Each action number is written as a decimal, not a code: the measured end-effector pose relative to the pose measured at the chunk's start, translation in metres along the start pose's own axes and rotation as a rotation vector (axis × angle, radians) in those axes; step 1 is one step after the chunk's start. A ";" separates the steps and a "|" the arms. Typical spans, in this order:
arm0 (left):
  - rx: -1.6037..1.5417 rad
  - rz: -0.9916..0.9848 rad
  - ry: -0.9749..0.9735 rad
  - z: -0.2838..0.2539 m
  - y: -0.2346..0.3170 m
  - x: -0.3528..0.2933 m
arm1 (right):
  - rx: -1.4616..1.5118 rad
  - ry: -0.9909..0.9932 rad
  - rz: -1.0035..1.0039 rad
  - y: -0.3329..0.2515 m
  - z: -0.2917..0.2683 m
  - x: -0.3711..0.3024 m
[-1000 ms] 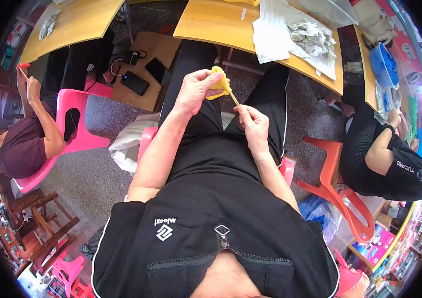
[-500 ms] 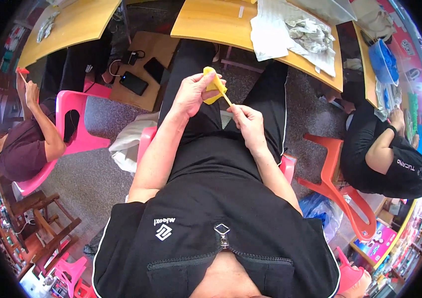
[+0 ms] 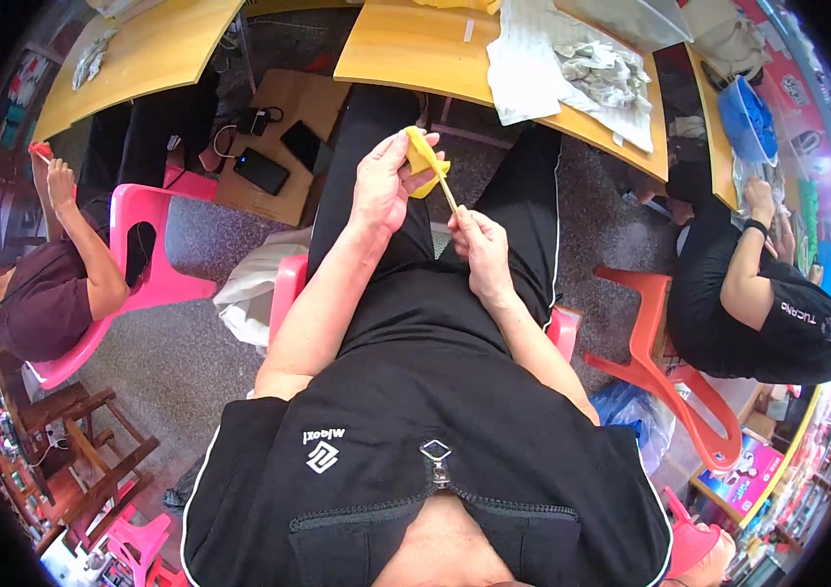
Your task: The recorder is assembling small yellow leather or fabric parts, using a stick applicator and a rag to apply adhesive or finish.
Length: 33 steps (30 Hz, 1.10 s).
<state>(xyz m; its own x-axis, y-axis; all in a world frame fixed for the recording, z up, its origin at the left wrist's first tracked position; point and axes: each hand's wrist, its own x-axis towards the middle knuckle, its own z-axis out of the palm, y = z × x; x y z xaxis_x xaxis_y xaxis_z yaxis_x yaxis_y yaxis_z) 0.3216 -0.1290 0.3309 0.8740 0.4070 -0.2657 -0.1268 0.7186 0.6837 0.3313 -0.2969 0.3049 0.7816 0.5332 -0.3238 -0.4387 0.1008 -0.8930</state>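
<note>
Over my lap, my left hand [image 3: 386, 184] pinches a small, limp yellow piece [image 3: 421, 155], its thumb and fingertips on the material. Part of the piece hangs out beyond the fingers. A thin, light-coloured stick [image 3: 450, 196] slants down from the yellow piece toward the right. Its lower end sits between the thumb and fingers of my right hand [image 3: 482, 249], which is closed on it. The stick's upper end meets the yellow material; whether it goes inside cannot be made out.
Ahead stands a wooden table [image 3: 415, 54] with a white cloth [image 3: 521, 73] and a greyish-white crumpled heap [image 3: 603, 83]. Two phones, one a black phone [image 3: 306, 147], lie on a brown board at left. People sit on both sides, near a pink chair [image 3: 132, 235] and a red chair [image 3: 646, 313].
The yellow piece has shifted in my left fingers, and more of it shows beside the stick. My right hand has moved slightly left and down. At right, the co-worker's arm has moved.
</note>
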 end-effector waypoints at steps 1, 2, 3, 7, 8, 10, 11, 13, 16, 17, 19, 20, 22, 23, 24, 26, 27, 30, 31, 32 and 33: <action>-0.042 0.031 0.007 0.002 0.001 0.001 | -0.005 -0.005 -0.002 -0.001 -0.001 0.000; -0.056 0.035 -0.008 0.004 0.003 0.002 | 0.034 -0.025 0.032 -0.002 -0.003 -0.001; -0.058 0.041 -0.007 0.005 0.005 0.002 | 0.074 -0.045 0.067 -0.004 -0.004 -0.001; 0.046 0.001 -0.043 0.004 0.007 -0.003 | -0.010 -0.064 0.073 -0.013 -0.003 0.000; 0.104 -0.031 -0.049 0.002 0.006 -0.004 | -0.033 -0.054 0.069 -0.013 -0.002 0.000; 0.147 -0.047 -0.049 0.000 0.005 -0.005 | -0.049 -0.046 0.069 -0.011 -0.002 -0.001; 0.187 -0.063 -0.050 -0.001 0.005 -0.006 | 0.000 -0.044 0.081 -0.009 -0.004 -0.002; 0.188 -0.058 -0.052 0.003 0.006 -0.007 | 0.047 -0.044 0.089 -0.009 -0.007 -0.001; 0.197 -0.057 -0.060 0.004 0.009 -0.006 | 0.104 -0.058 0.129 -0.011 -0.009 -0.001; 0.225 -0.069 -0.064 0.001 0.012 -0.005 | 0.082 -0.072 0.126 -0.013 -0.009 0.000; 0.253 -0.085 -0.069 -0.004 0.018 -0.003 | 0.060 -0.083 0.125 -0.017 -0.010 0.001; 0.325 -0.094 -0.066 -0.007 0.021 -0.002 | 0.001 -0.067 0.106 -0.019 -0.010 0.002; 0.424 -0.105 -0.088 -0.013 0.027 0.000 | -0.060 -0.049 0.090 -0.019 -0.010 0.001; 0.423 -0.107 -0.088 -0.014 0.026 0.001 | -0.002 -0.073 0.128 -0.018 -0.010 0.001; 0.421 -0.099 -0.086 -0.012 0.027 0.000 | 0.055 -0.100 0.167 -0.018 -0.010 0.001; 0.418 -0.091 -0.083 -0.011 0.025 0.000 | 0.072 -0.111 0.189 -0.017 -0.012 0.003; 0.370 -0.127 -0.102 -0.012 0.022 0.000 | 0.092 -0.117 0.210 -0.016 -0.012 0.003; 0.341 -0.187 -0.121 -0.016 0.017 0.000 | 0.115 -0.133 0.239 -0.016 -0.011 0.004; 0.360 -0.208 -0.123 -0.017 0.017 0.000 | 0.117 -0.129 0.242 -0.016 -0.012 0.004; 0.361 -0.213 -0.122 -0.019 0.018 0.000 | 0.098 -0.123 0.241 -0.017 -0.013 0.004; 0.398 -0.239 -0.134 -0.019 0.022 0.002 | 0.078 -0.114 0.238 -0.018 -0.016 0.005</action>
<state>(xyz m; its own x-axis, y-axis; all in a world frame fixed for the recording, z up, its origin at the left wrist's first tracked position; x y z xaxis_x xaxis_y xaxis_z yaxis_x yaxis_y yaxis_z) 0.3114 -0.1016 0.3320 0.9129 0.1613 -0.3750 0.2515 0.5013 0.8279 0.3501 -0.3090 0.3143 0.5994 0.6401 -0.4807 -0.6405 0.0234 -0.7676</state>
